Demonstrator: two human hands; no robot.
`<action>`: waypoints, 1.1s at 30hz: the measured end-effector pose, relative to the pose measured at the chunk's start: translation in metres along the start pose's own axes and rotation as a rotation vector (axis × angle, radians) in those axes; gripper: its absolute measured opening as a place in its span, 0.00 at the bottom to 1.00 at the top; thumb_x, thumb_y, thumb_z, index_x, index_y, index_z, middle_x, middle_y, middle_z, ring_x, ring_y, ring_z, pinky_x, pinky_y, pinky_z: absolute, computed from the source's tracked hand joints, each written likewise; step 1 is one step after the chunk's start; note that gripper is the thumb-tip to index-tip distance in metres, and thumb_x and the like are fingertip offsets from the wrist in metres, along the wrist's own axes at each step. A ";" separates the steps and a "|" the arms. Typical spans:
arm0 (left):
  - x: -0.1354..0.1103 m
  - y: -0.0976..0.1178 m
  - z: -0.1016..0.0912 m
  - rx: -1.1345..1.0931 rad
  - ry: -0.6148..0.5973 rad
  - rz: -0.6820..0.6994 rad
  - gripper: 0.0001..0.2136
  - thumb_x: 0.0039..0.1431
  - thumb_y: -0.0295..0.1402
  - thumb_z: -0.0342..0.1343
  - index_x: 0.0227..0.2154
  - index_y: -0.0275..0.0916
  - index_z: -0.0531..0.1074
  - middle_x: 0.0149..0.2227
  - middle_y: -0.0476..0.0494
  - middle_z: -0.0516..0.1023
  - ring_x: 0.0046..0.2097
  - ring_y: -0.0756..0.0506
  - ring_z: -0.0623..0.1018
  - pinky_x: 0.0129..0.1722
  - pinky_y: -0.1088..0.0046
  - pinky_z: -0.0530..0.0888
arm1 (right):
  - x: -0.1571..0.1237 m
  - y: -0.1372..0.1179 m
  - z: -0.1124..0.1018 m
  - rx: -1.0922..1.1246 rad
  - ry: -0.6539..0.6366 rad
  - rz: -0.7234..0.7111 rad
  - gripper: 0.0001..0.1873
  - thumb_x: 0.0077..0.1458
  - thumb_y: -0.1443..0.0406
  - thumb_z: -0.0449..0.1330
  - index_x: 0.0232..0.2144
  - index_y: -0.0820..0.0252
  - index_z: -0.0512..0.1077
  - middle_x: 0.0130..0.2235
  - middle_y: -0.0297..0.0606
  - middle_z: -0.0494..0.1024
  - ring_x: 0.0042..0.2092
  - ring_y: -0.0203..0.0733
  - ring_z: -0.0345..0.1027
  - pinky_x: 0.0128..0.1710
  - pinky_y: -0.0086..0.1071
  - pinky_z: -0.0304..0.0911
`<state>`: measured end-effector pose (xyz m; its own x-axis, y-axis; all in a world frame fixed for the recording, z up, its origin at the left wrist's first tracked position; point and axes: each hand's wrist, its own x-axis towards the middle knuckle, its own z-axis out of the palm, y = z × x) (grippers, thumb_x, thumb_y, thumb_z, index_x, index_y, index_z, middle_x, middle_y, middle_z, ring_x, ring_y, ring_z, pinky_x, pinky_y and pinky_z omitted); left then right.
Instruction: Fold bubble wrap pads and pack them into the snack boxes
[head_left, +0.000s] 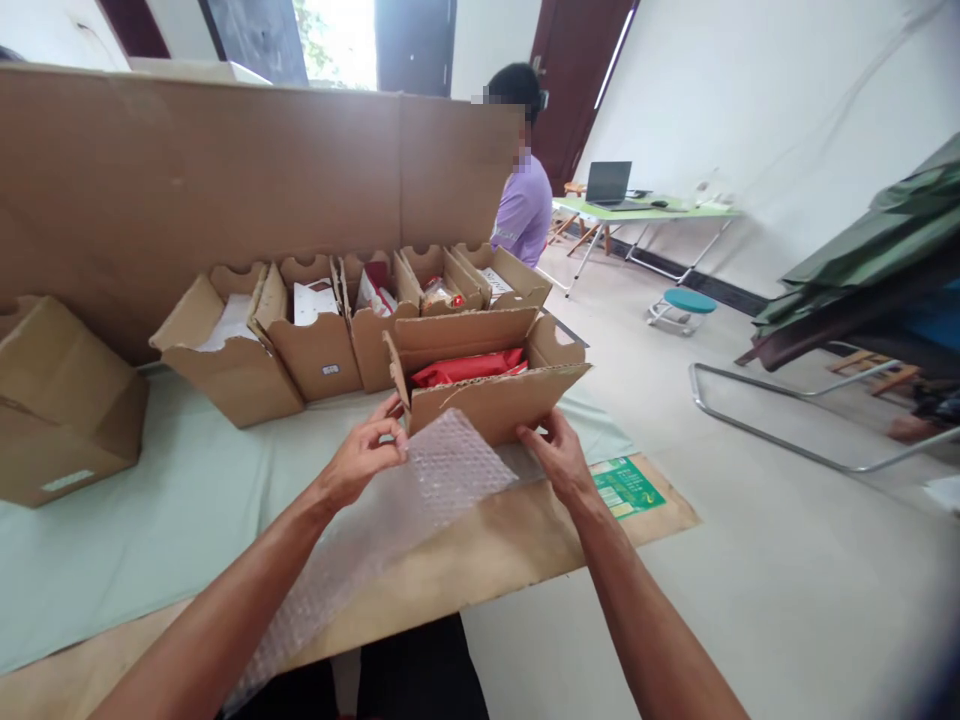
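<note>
A cardboard box (495, 405) with red packets (471, 368) inside stands near the front right of the table. My left hand (365, 452) pinches a corner of clear bubble wrap (454, 470) between thumb and finger, close to the box's left end. Its other fingers reach towards that end of the box, partly hidden. From there the bubble wrap hangs down over the table's front edge, below my left forearm. At the box's lower right, my right hand (553, 452) grips the cardboard, thumb on the front face and the other fingers around the side.
Several open cardboard bins (315, 355) with goods line up behind, before a tall cardboard panel (247, 180). Another box (71, 400) stands at left. A person in a purple shirt (525, 205) sits beyond. A folding table (637, 210) and a stool (688, 301) stand at right.
</note>
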<state>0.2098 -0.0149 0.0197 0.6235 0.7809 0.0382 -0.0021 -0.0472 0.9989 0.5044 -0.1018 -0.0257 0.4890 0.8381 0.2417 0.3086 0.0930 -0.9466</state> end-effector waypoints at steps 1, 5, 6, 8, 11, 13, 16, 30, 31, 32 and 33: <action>0.007 0.000 0.006 -0.022 0.010 0.009 0.07 0.40 0.35 0.62 0.22 0.40 0.71 0.72 0.40 0.58 0.72 0.28 0.56 0.69 0.48 0.51 | 0.002 0.002 -0.002 0.012 -0.001 -0.003 0.29 0.48 0.52 0.67 0.50 0.59 0.71 0.47 0.44 0.80 0.50 0.52 0.73 0.45 0.43 0.72; 0.001 0.003 0.008 -0.093 0.018 -0.031 0.06 0.39 0.35 0.59 0.22 0.40 0.70 0.66 0.37 0.69 0.70 0.30 0.61 0.65 0.51 0.58 | -0.011 0.010 -0.003 0.060 0.163 0.028 0.39 0.45 0.52 0.69 0.58 0.59 0.67 0.60 0.51 0.73 0.61 0.57 0.68 0.57 0.50 0.68; -0.012 0.006 0.002 -0.099 -0.013 -0.063 0.06 0.39 0.34 0.59 0.22 0.40 0.70 0.63 0.36 0.73 0.67 0.30 0.66 0.62 0.53 0.62 | -0.021 0.011 -0.002 0.038 0.224 0.037 0.40 0.46 0.52 0.69 0.59 0.60 0.67 0.61 0.52 0.73 0.61 0.57 0.68 0.57 0.52 0.67; -0.051 0.015 -0.014 -0.124 -0.144 -0.135 0.07 0.42 0.34 0.62 0.23 0.39 0.71 0.55 0.35 0.79 0.59 0.32 0.73 0.55 0.57 0.68 | -0.045 0.010 0.005 -0.059 0.260 0.017 0.36 0.52 0.53 0.67 0.60 0.60 0.68 0.58 0.53 0.75 0.58 0.57 0.72 0.56 0.53 0.69; -0.126 0.024 -0.037 -0.208 -0.321 -0.199 0.10 0.49 0.36 0.67 0.26 0.38 0.72 0.50 0.35 0.81 0.51 0.36 0.77 0.49 0.62 0.70 | -0.079 -0.004 0.026 -0.228 0.010 -0.112 0.21 0.60 0.56 0.62 0.54 0.57 0.75 0.51 0.47 0.81 0.50 0.52 0.77 0.52 0.50 0.72; -0.173 0.024 -0.049 -0.296 -0.295 -0.196 0.11 0.53 0.37 0.67 0.28 0.37 0.72 0.48 0.36 0.81 0.47 0.39 0.78 0.45 0.65 0.71 | -0.090 -0.023 0.054 -0.290 -0.258 -0.258 0.16 0.63 0.58 0.59 0.50 0.54 0.77 0.49 0.44 0.82 0.50 0.51 0.77 0.53 0.49 0.72; -0.224 0.018 -0.065 -0.381 -0.112 -0.124 0.12 0.57 0.38 0.66 0.29 0.37 0.71 0.39 0.41 0.80 0.40 0.45 0.76 0.39 0.71 0.70 | -0.080 -0.056 0.117 -0.321 -0.592 -0.497 0.19 0.66 0.62 0.56 0.57 0.52 0.74 0.58 0.43 0.78 0.60 0.51 0.71 0.63 0.51 0.65; -0.334 0.032 -0.129 -0.259 0.426 -0.062 0.07 0.54 0.41 0.67 0.28 0.47 0.77 0.24 0.48 0.74 0.25 0.45 0.72 0.22 0.70 0.70 | -0.114 -0.093 0.268 -0.484 -1.346 -0.822 0.30 0.69 0.58 0.56 0.69 0.60 0.63 0.74 0.48 0.55 0.75 0.54 0.43 0.73 0.53 0.38; -0.335 0.029 -0.133 -0.269 0.459 -0.070 0.07 0.53 0.41 0.68 0.28 0.47 0.77 0.24 0.48 0.74 0.25 0.45 0.72 0.22 0.70 0.70 | -0.123 -0.092 0.255 -0.414 -1.410 -0.839 0.28 0.69 0.59 0.56 0.68 0.59 0.65 0.73 0.47 0.57 0.75 0.53 0.45 0.73 0.53 0.40; -0.333 0.027 -0.135 -0.284 0.484 -0.061 0.07 0.52 0.41 0.69 0.28 0.47 0.77 0.24 0.48 0.74 0.25 0.45 0.73 0.22 0.70 0.71 | -0.128 -0.092 0.244 -0.344 -1.466 -0.828 0.25 0.69 0.60 0.56 0.65 0.58 0.69 0.72 0.46 0.60 0.74 0.52 0.47 0.73 0.52 0.42; -0.329 0.026 -0.137 -0.301 0.494 -0.043 0.08 0.51 0.42 0.69 0.27 0.47 0.77 0.24 0.48 0.74 0.25 0.45 0.73 0.22 0.70 0.71 | -0.130 -0.092 0.235 -0.279 -1.498 -0.790 0.22 0.68 0.62 0.56 0.62 0.57 0.72 0.71 0.44 0.63 0.73 0.50 0.50 0.72 0.50 0.45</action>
<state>-0.1022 -0.1878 0.0369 0.1897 0.9796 -0.0664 -0.2518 0.1140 0.9610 0.2204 -0.0924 -0.0197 -0.9212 0.3863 0.0471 0.2822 0.7464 -0.6028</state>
